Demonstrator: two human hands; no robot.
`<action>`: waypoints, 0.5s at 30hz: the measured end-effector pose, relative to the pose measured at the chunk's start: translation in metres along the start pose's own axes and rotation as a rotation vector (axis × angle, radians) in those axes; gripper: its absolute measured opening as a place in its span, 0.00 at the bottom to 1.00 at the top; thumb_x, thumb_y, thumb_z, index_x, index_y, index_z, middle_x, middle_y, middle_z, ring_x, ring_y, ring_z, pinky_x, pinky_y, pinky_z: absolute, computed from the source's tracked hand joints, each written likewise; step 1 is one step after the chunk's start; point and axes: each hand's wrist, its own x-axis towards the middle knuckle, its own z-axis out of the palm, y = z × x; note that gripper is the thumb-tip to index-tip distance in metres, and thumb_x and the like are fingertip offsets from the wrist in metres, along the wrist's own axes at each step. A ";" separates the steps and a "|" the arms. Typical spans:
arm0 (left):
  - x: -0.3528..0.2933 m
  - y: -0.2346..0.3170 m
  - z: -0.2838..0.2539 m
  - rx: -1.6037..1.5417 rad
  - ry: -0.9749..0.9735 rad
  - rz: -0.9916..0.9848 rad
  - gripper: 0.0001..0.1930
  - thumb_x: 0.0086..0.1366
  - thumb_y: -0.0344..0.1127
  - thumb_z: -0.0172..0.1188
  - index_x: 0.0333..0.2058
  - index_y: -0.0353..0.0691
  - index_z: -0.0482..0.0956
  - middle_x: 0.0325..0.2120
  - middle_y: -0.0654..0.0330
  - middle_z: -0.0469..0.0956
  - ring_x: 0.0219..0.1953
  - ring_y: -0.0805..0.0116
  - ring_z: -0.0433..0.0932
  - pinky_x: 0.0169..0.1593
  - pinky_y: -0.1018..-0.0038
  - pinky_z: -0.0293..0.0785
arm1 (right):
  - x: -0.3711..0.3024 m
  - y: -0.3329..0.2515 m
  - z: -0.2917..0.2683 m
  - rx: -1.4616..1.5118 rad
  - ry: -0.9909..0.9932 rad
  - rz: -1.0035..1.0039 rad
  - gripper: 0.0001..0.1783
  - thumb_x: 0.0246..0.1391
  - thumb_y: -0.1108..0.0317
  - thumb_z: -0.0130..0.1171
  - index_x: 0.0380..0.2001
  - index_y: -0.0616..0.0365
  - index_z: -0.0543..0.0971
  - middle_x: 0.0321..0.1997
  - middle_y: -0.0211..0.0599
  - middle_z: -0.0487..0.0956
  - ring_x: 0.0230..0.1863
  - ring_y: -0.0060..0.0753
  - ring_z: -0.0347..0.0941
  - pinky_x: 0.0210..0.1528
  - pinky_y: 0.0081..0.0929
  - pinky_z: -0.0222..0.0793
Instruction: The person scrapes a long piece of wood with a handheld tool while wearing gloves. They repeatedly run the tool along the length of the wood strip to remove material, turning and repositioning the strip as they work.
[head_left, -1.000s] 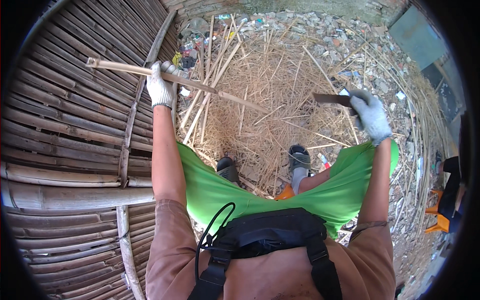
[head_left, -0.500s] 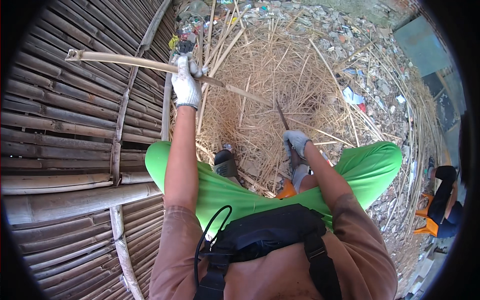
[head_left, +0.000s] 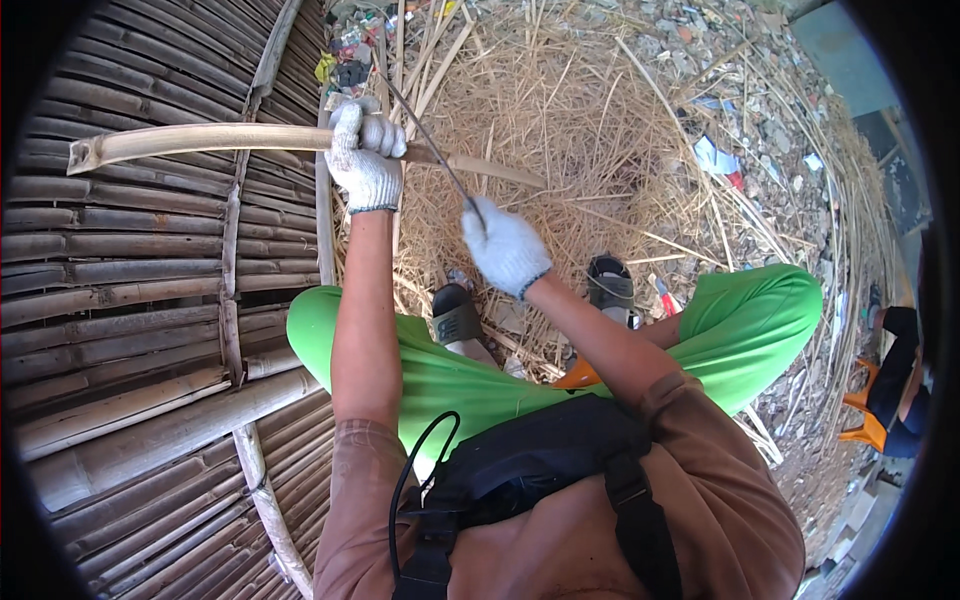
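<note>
A white knit glove covers my left hand, which is closed around a split bamboo strip. The strip lies crosswise, its knotted end far out to the left and its thinner end reaching right over the straw. In my gloved right hand is a knife, its long dark blade seen nearly edge-on. The blade slants up and left from my fist, crossing the strip just right of my left hand. Whether blade and bamboo touch, I cannot tell. The knife's handle is hidden inside the glove.
A slatted bamboo wall runs along the left. Straw-like shavings and loose strips cover the ground between my shoes and beyond. Rubble and litter lie to the right, where another person sits by an orange stool.
My right hand has swung the knife up and left, from beside my right shoe to the strip. The left hand has shifted the strip somewhat to the left.
</note>
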 end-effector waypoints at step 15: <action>-0.018 0.009 0.001 0.010 -0.167 -0.009 0.14 0.71 0.41 0.62 0.36 0.33 0.79 0.10 0.71 0.53 0.12 0.75 0.50 0.17 0.71 0.51 | -0.005 -0.004 -0.040 -0.194 -0.162 0.114 0.24 0.74 0.51 0.41 0.49 0.60 0.78 0.34 0.52 0.85 0.36 0.53 0.85 0.42 0.53 0.81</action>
